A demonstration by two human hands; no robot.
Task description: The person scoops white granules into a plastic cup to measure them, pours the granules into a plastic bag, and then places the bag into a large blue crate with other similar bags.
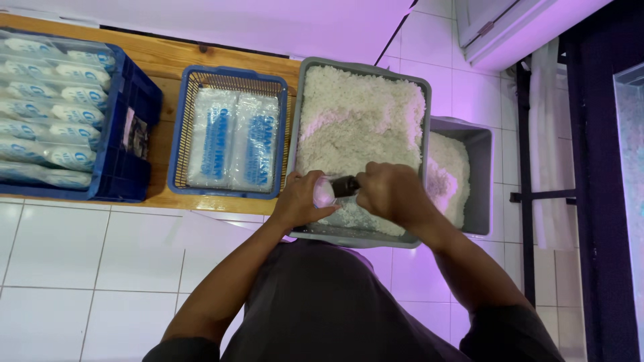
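Note:
A grey tub (299, 107) full of white rice stands in front of me. Over its near edge my left hand (298, 201) holds a small clear bag (323, 193) with some rice in it. My right hand (389, 194) grips a dark-handled scoop (345, 186) whose end points into the mouth of the bag. Both hands hover just above the rice at the tub's front.
A second grey tub (479, 174) with rice sits to the right, lower down. A blue basket (180, 134) with filled bags lies on a wooden bench (168, 64). A blue crate (127, 134) of several packed bags is at the left. White tiled floor below.

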